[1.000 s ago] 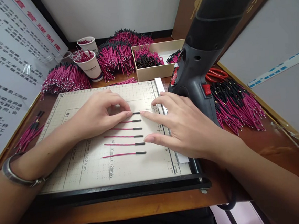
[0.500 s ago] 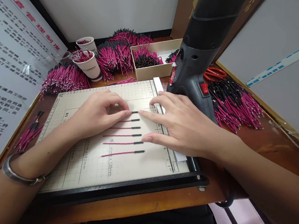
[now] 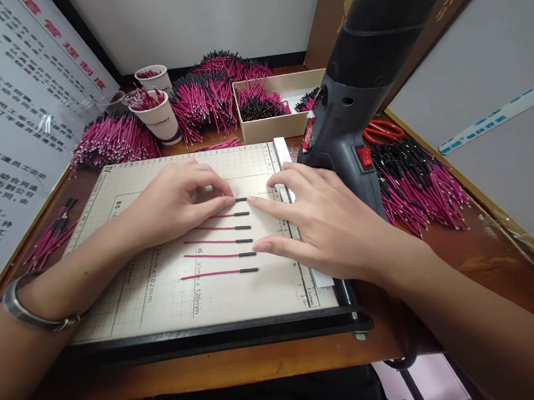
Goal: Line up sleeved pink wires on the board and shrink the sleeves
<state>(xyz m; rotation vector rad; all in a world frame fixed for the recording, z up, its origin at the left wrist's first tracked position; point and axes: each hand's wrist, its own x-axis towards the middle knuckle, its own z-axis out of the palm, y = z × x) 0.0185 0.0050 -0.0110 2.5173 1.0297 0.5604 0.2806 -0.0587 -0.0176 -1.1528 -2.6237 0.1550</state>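
Observation:
My left hand (image 3: 188, 197) is closed in a pinch on the farthest wire, and only its black sleeved end (image 3: 241, 199) sticks out past the fingertips. My right hand (image 3: 314, 218) lies with fingers apart over the board's right side. Its index fingertip meets the tip of that black end, and its thumb rests close to the end of a nearer wire (image 3: 211, 255). Several pink wires with black sleeves lie in a row, roughly parallel, on the cream gridded cutting board (image 3: 274, 295); the nearest wire (image 3: 217, 274) lies apart from both hands.
A black heat gun (image 3: 348, 119) stands at the board's right. Pink wire piles lie behind (image 3: 206, 100), left (image 3: 114, 141) and right (image 3: 423, 181). Paper cups (image 3: 161, 122) and a shallow box (image 3: 280, 128) hold more wires. A white strip (image 3: 283, 152) runs along the board's right edge.

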